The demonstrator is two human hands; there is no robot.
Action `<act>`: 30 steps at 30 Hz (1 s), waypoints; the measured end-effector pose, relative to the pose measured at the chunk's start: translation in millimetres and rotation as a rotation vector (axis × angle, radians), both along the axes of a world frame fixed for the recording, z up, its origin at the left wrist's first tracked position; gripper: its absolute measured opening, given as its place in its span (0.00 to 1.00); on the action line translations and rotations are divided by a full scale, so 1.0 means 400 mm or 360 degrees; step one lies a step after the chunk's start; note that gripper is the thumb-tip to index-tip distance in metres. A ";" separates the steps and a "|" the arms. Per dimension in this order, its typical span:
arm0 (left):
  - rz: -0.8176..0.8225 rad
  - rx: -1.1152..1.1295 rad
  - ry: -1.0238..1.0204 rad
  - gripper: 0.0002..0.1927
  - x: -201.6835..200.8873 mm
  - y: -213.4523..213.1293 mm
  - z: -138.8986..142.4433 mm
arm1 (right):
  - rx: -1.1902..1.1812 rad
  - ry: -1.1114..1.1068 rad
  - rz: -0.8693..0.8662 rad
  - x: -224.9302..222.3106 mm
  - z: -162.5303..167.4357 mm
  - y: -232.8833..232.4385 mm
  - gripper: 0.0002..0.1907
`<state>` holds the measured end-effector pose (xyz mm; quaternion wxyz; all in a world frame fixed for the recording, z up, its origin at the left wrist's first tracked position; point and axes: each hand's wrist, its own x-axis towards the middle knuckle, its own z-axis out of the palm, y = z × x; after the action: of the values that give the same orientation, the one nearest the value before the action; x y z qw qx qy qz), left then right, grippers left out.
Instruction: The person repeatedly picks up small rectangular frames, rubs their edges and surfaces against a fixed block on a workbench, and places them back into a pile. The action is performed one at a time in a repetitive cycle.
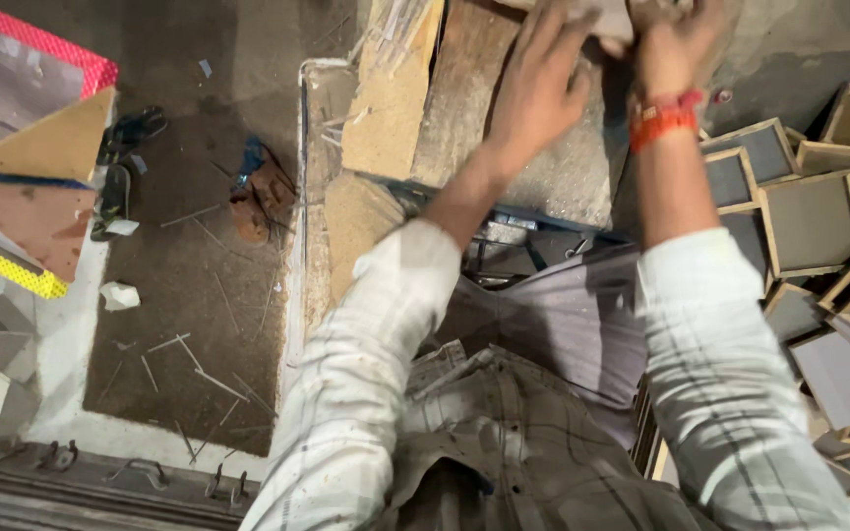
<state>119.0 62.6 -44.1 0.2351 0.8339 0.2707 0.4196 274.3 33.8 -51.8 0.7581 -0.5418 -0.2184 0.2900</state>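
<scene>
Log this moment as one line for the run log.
left hand: spread flat on workbench | right hand: gripping pale board piece at bench's far edge | framed panels: stacked at right | sandals: on floor

A pale flat board piece (pixel 610 18) lies at the workbench's far edge.

frames (pixel 809 221) right of bench (pixel 563 177), sandals (pixel 260 192) left
</scene>
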 end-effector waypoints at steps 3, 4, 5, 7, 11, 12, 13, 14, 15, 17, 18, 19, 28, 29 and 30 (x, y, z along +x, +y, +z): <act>-0.0022 -0.0974 -0.0119 0.13 -0.029 -0.098 0.002 | 0.0252 0.0282 0.0081 -0.008 0.002 -0.109 0.28; -0.0103 -0.1131 -0.0417 0.16 -0.036 -0.128 0.001 | 0.0299 0.0327 0.0103 -0.010 -0.004 -0.156 0.28; -0.0189 -0.1281 -0.0716 0.20 -0.043 -0.147 -0.001 | 0.0313 0.0334 0.0132 -0.018 -0.017 -0.197 0.29; -0.0343 -0.1522 -0.1110 0.22 -0.048 -0.187 0.004 | 0.0302 0.0356 0.0176 -0.036 -0.051 -0.290 0.31; -0.0301 -0.1693 -0.0788 0.16 -0.056 -0.240 0.064 | 0.0307 0.0191 0.0236 -0.036 -0.099 -0.419 0.31; -0.0211 -0.1685 -0.0516 0.16 -0.065 -0.248 0.086 | 0.0288 0.0287 0.0239 -0.030 -0.100 -0.447 0.30; -0.0197 -0.1638 -0.0186 0.14 -0.070 -0.249 0.107 | 0.0274 0.0380 0.0234 -0.023 -0.097 -0.473 0.30; -0.0191 -0.1578 0.0147 0.13 -0.077 -0.249 0.124 | 0.0289 0.0520 0.0299 -0.015 -0.088 -0.503 0.30; -0.0187 -0.1500 0.0476 0.12 -0.087 -0.243 0.136 | 0.0305 0.0659 0.0362 -0.007 -0.079 -0.533 0.32; -0.0799 -0.0904 -0.0066 0.10 -0.097 -0.229 0.143 | 0.0343 0.0903 0.0373 0.006 -0.061 -0.596 0.36; -0.1105 -0.0618 -0.0337 0.13 -0.098 -0.222 0.139 | 0.0356 0.1017 0.0305 0.012 -0.056 -0.626 0.36; -0.1148 -0.0474 -0.0226 0.14 -0.097 -0.219 0.129 | 0.0367 0.1140 0.0230 0.013 -0.057 -0.662 0.37; -0.1153 -0.0383 0.0265 0.29 -0.053 -0.278 0.060 | -0.0392 0.1002 -0.0396 0.106 -0.173 -0.855 0.09; -0.1141 -0.0462 0.0264 0.29 -0.052 -0.283 0.059 | -0.0054 0.0956 -0.0507 0.146 -0.165 -0.877 0.06; -0.1112 -0.0537 0.0264 0.28 -0.052 -0.287 0.059 | 0.0281 0.0892 -0.0602 0.171 -0.161 -0.897 0.05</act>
<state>98.3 -52.0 -20.7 0.4747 0.8565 0.0537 0.1952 342.8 -325.1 -116.4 0.8728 -0.4043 0.0780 0.2619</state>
